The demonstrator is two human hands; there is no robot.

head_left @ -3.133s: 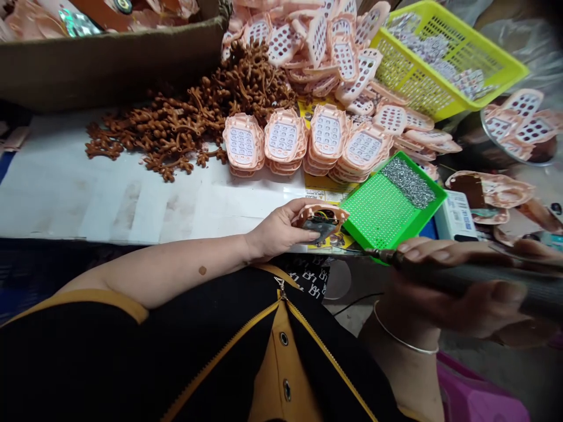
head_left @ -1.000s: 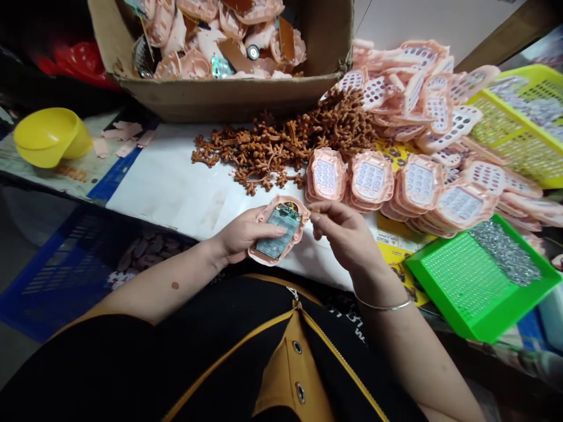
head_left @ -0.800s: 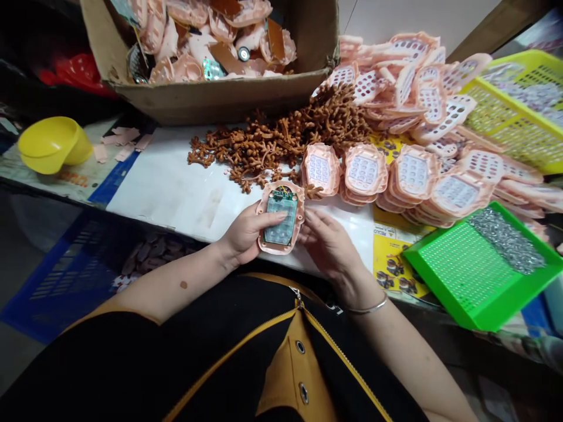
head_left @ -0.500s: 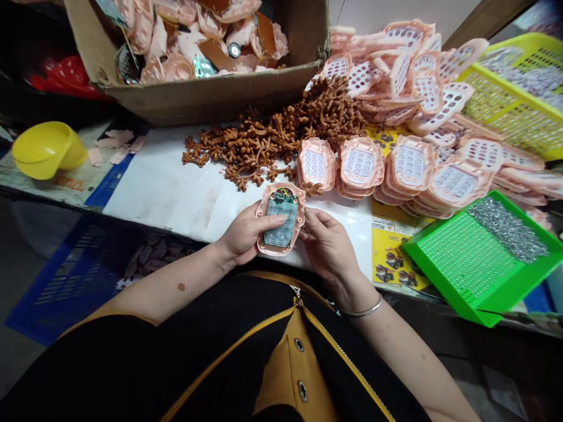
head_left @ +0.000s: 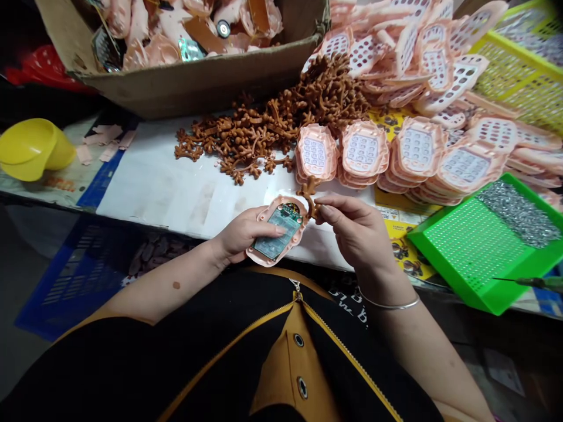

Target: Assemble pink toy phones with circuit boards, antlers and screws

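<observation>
Left hand [head_left: 240, 234] grips a pink toy-phone shell [head_left: 278, 231], circuit board facing up, thumb pressed across the board, just above the near edge of the white table [head_left: 167, 187]. Right hand [head_left: 356, 231] pinches a brown antler-shaped piece [head_left: 309, 192] between its fingertips at the shell's far right corner. Stacked pink keypad shells [head_left: 360, 152] lie beyond; a green tray [head_left: 479, 246] sits right.

- Black short-sleeved top [head_left: 132, 363] with mustard-yellow trim at the sleeve edge.
- Mustard-yellow front panel [head_left: 285, 363] framed by yellow zip lines that meet at a small metal zip pull [head_left: 298, 288]; two round metal eyelets sit on the panel.
- Thin silver bangle [head_left: 389, 303] around the wrist of the right hand [head_left: 358, 231].
- Left hand [head_left: 240, 234] and both forearms bare, without gloves.
</observation>
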